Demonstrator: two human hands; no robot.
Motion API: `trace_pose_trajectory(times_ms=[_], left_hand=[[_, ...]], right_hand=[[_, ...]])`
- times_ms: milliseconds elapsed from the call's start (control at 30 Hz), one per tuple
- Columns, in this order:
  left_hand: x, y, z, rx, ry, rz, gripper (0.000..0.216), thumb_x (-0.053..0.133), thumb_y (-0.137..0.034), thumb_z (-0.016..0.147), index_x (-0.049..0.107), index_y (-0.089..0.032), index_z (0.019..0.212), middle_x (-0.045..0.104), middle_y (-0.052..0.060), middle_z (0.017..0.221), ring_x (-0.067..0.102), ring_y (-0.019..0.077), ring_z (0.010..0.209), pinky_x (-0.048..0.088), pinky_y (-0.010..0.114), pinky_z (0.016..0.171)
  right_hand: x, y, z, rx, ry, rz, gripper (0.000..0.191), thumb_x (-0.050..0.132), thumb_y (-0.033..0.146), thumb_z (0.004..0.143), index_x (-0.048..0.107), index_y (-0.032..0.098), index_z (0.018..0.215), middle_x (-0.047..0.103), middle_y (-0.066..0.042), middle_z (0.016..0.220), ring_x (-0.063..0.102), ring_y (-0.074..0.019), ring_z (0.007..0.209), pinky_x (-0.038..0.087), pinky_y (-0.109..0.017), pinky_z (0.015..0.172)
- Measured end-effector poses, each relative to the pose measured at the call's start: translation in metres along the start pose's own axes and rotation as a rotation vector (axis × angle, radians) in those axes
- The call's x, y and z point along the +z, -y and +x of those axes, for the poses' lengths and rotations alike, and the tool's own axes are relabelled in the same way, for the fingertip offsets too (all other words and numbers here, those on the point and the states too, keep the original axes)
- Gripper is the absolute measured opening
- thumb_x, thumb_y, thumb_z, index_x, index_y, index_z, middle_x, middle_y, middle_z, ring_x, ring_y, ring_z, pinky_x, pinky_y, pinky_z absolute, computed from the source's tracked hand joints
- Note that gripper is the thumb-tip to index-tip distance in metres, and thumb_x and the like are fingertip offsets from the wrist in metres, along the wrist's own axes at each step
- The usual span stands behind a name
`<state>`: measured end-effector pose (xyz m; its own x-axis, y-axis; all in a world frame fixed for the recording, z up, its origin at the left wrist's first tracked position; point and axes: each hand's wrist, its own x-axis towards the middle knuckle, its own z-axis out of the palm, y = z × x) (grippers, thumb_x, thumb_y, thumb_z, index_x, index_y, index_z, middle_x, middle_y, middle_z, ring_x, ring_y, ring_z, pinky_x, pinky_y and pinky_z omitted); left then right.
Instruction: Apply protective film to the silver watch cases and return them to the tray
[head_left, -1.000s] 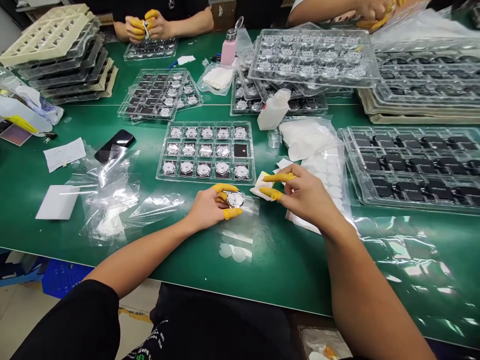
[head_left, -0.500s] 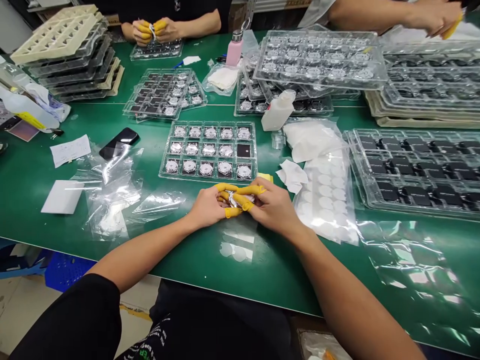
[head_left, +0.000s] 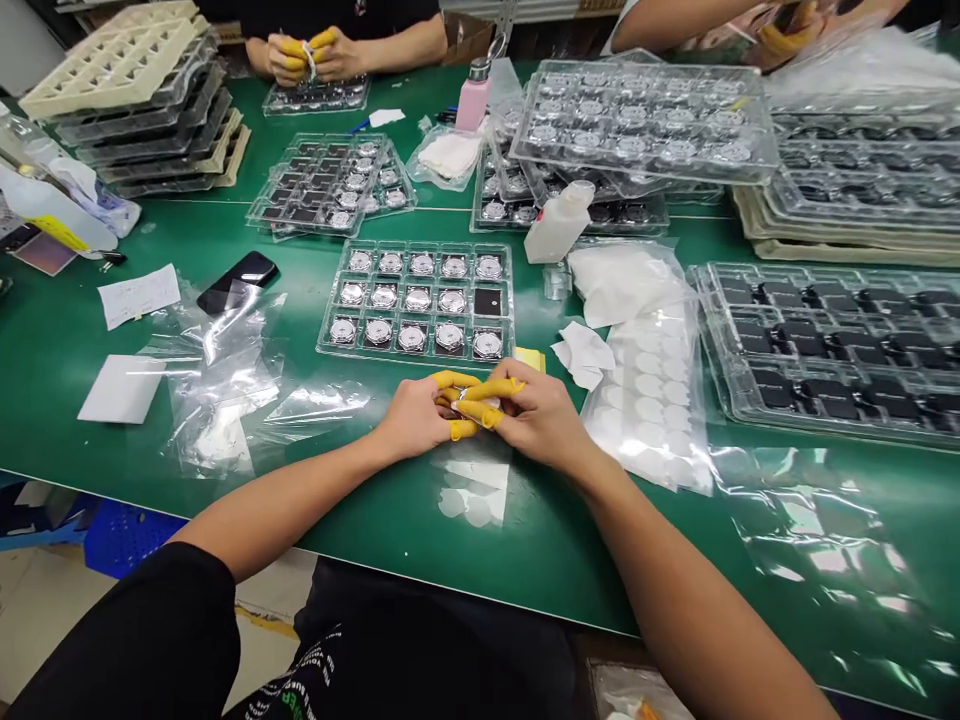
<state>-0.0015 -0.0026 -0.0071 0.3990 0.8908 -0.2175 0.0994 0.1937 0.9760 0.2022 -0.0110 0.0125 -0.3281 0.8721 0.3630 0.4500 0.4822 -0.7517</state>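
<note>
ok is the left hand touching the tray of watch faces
Apart: the head view shows a thin strip of green mat between the left hand and the lower edge of the tray.

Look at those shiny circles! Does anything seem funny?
In the clear plastic tray, the far-right slot of the second row shows a dark square, while every other slot holds a round silver piece.

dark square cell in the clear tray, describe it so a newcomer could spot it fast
On the green work table, look at the clear plastic tray just beyond the left hand and right hand. In its middle row, at the right end, is a dark square cell. It alone shows no round silver watch case.
</note>
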Motion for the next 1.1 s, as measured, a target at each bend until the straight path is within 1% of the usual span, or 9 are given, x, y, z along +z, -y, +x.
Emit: trace_pose_trajectory(times_ms=[67,200,333,500,600,733,800,933,1100], left_hand=[[0.0,0.0,0.0,0.01,-0.01,-0.009,0.06,0.089,-0.021,0.064,0.072,-0.015,0.121,0.077,0.005,0.094,0.071,0.0127,0.076,0.062,0.028,0.079],[0.0,-0.001,0.001,-0.005,-0.013,-0.039,0.059,0.089,-0.019,0.063,0.073,-0.016,0.121,0.077,0.005,0.094,0.071,0.0122,0.075,0.061,0.026,0.077],[0.001,0.0,0.001,0.0,-0.015,-0.015,0.061,0.09,-0.025,0.064,0.073,-0.016,0.122,0.077,0.004,0.09,0.072,0.0139,0.078,0.061,0.027,0.077],[0.002,0.002,0.002,-0.013,-0.015,-0.042,0.061,0.088,-0.018,0.062,0.073,-0.016,0.121,0.077,0.004,0.092,0.072,0.0134,0.075,0.062,0.027,0.076],[0.001,0.001,0.003,-0.01,-0.013,-0.065,0.064,0.09,-0.02,0.062,0.072,-0.016,0.123,0.078,0.005,0.094,0.073,0.0144,0.078,0.063,0.028,0.08],[0.002,0.001,0.003,-0.02,-0.029,-0.104,0.064,0.09,-0.018,0.06,0.073,-0.016,0.122,0.079,0.006,0.097,0.075,0.0147,0.08,0.064,0.029,0.082],[0.003,0.001,0.002,-0.026,-0.022,-0.081,0.062,0.09,-0.018,0.061,0.074,-0.016,0.121,0.079,0.006,0.095,0.075,0.0154,0.08,0.064,0.03,0.082],[0.003,0.001,-0.002,0.004,-0.029,-0.064,0.064,0.091,-0.024,0.062,0.074,-0.017,0.123,0.078,0.005,0.092,0.075,0.016,0.08,0.067,0.033,0.084],[0.001,0.001,-0.004,0.18,-0.029,0.076,0.054,0.088,-0.03,0.068,0.076,-0.019,0.12,0.078,0.003,0.094,0.075,0.0156,0.087,0.065,0.035,0.097]], right_hand=[[0.0,0.0,0.001,0.019,-0.076,-0.049,0.014,0.07,0.032,0.091,0.078,0.022,0.088,0.054,-0.003,0.077,0.044,-0.012,0.06,0.035,-0.03,0.054],[0.0,-0.001,0.003,-0.036,0.037,-0.016,0.014,0.071,0.034,0.091,0.078,0.023,0.088,0.051,-0.001,0.074,0.044,-0.0122,0.06,0.035,-0.029,0.055],[0.001,-0.001,0.006,0.005,-0.102,-0.062,0.016,0.068,0.035,0.093,0.077,0.022,0.09,0.051,-0.002,0.076,0.046,-0.0137,0.064,0.037,-0.031,0.058],[-0.001,-0.003,0.006,-0.036,0.056,0.032,0.017,0.07,0.038,0.092,0.076,0.024,0.086,0.049,0.0,0.072,0.043,-0.0127,0.06,0.034,-0.03,0.055],[-0.001,-0.003,0.005,-0.019,-0.049,-0.032,0.019,0.068,0.039,0.093,0.077,0.023,0.088,0.049,-0.001,0.074,0.045,-0.014,0.063,0.036,-0.031,0.058],[0.002,-0.001,0.004,-0.036,0.028,-0.008,0.017,0.072,0.038,0.091,0.077,0.023,0.085,0.05,-0.001,0.072,0.045,-0.0131,0.061,0.033,-0.03,0.055],[0.003,-0.003,0.005,-0.036,-0.015,-0.025,0.02,0.07,0.04,0.092,0.077,0.022,0.085,0.051,-0.001,0.072,0.044,-0.0129,0.06,0.033,-0.031,0.055],[-0.018,-0.019,0.003,0.125,-0.182,-0.245,0.026,0.067,0.045,0.092,0.078,0.022,0.087,0.059,-0.006,0.079,0.05,-0.0176,0.068,0.042,-0.035,0.063],[-0.05,-0.027,-0.008,0.234,0.008,-0.277,0.032,0.065,0.051,0.092,0.079,0.029,0.11,0.074,-0.01,0.103,0.058,-0.0308,0.103,0.05,-0.048,0.089]])
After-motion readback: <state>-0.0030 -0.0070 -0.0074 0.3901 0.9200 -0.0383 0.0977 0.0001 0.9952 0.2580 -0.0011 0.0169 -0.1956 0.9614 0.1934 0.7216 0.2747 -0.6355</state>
